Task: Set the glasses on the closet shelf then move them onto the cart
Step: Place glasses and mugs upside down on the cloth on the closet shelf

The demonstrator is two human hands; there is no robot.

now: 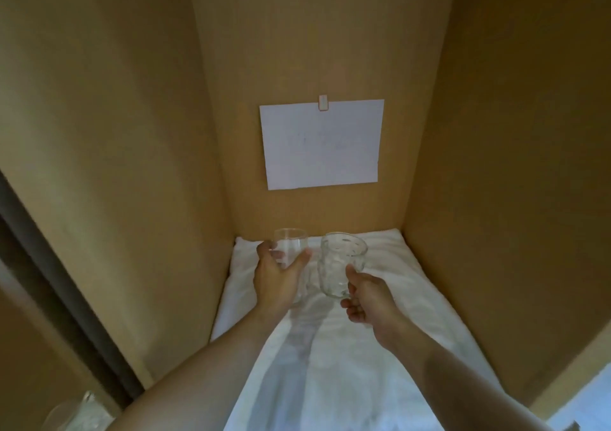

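At the lower left corner of the frame, blurred clear glassware (77,412) shows beside a dark vertical door frame (66,298); what it stands on cannot be told. Right of that rises the tan wooden left wall of the closet (115,133).

Left of centre, the left hand (277,278) grips a smooth clear glass tumbler (291,247), with fingers round its far left side and the thumb on its right. The tumbler is upright, low over the white cloth-covered closet shelf (330,364); whether its base touches the cloth is hidden by the hand.

Just right of it, the right hand (367,298) holds a clear dimpled glass with a flared rim (340,265), the thumb pressed on its near right side and the fingers curled toward its base. This glass tilts slightly and appears to be above the cloth. The two glasses are just beside each other, apparently apart.

On the back wall above, a white paper sheet (322,144) hangs from a small clip (322,103).

The step in hand looks like setting both glasses on the shelf. To do it well, the dimpled glass should be levelled first and a gap kept so the rims do not knock. Each base should settle flat on the soft, wrinkled cloth, which may let a glass rock, before the fingers ease off one hand at a time.
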